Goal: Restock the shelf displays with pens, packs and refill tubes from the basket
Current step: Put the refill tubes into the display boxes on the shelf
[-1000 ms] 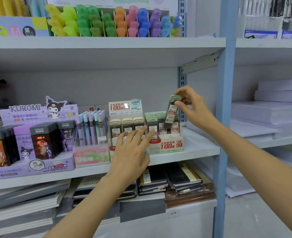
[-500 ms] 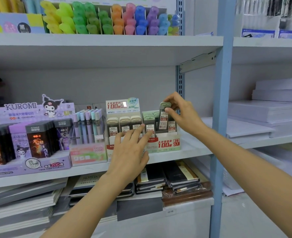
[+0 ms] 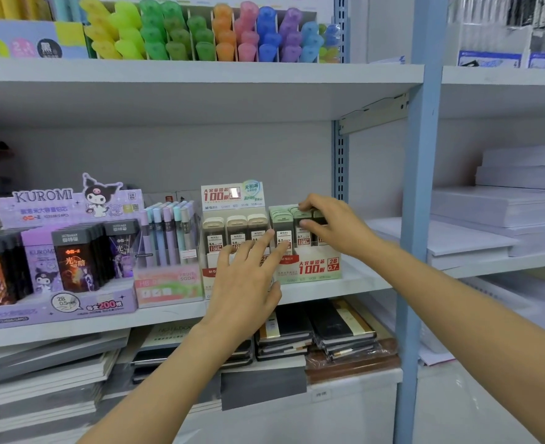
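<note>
Refill tube (image 3: pixel 302 236), green cap, dark body, white label, pinched by right hand (image 3: pixel 337 227) inside green display box (image 3: pixel 313 268); left hand (image 3: pixel 245 283) fingers spread.

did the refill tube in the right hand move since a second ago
Yes. The refill tube has gone down: it was held level with the header card, and now the right hand seats it in the green display box.

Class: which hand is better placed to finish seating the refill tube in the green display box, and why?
Right. The right hand pinches the refill tube at the green display box. The left hand is spread open, mostly before the beige display box, and holds nothing.
</note>
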Available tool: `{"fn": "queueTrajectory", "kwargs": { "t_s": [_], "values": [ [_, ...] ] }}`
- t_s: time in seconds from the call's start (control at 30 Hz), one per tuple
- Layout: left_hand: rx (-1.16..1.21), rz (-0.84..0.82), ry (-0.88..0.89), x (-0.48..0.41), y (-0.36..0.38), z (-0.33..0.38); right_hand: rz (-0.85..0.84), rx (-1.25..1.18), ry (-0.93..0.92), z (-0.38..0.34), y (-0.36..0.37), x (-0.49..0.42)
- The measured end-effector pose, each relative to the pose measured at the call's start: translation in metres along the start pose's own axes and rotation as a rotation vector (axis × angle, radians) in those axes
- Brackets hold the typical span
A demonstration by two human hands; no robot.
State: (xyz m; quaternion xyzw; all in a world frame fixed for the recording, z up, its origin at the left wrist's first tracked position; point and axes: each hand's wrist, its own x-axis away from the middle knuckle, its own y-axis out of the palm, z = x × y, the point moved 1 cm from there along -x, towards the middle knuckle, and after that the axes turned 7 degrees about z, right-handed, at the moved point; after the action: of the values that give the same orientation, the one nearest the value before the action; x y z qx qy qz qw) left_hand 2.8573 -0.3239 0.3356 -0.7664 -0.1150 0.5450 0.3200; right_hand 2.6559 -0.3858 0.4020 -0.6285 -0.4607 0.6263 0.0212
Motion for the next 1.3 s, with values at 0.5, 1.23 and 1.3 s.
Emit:
{"fn": "queueTrajectory", "kwargs": {
  "t_s": [0.5,1.23,1.3],
  "values": [
    [0.001,0.006,0.012,0.001,0.000,-0.001,0.021,-0.047,-0.096,-0.027,0.010,0.000],
    [0.044,0.038,-0.066,-0.001,0.001,-0.003,0.096,-0.281,0.247,-0.005,-0.003,0.024],
    [0.009,0.051,-0.092,0.002,0.000,-0.001,0.135,-0.232,0.095,-0.018,-0.002,0.026]
  ]
}}
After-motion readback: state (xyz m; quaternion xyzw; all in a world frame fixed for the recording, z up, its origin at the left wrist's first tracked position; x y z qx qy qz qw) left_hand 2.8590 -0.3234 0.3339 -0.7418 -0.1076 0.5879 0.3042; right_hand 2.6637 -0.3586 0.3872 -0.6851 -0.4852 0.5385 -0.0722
